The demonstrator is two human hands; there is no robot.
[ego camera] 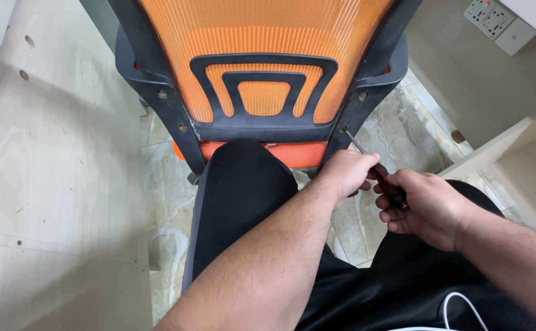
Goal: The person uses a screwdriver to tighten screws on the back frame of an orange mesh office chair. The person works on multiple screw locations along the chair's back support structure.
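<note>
Beyond both hands, an orange mesh chair [262, 61] blocks the view while the left hand [344, 173] steadies and the right hand [424, 205] grips a screwdriver [375, 170] slanting up-left to a frame screw [344, 129].

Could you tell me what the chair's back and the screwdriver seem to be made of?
Chair back: orange woven mesh, open weave visible, in a matte dark frame, probably plastic. Screwdriver: thin shiny shaft, likely metal; dark red-and-black handle, plastic or rubber, mostly hidden by the hands.

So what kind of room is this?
Probably an office or study. There's an orange mesh office chair, a wooden desk side, wall sockets and a marble-tile floor. Both hands hold a screwdriver.
</note>
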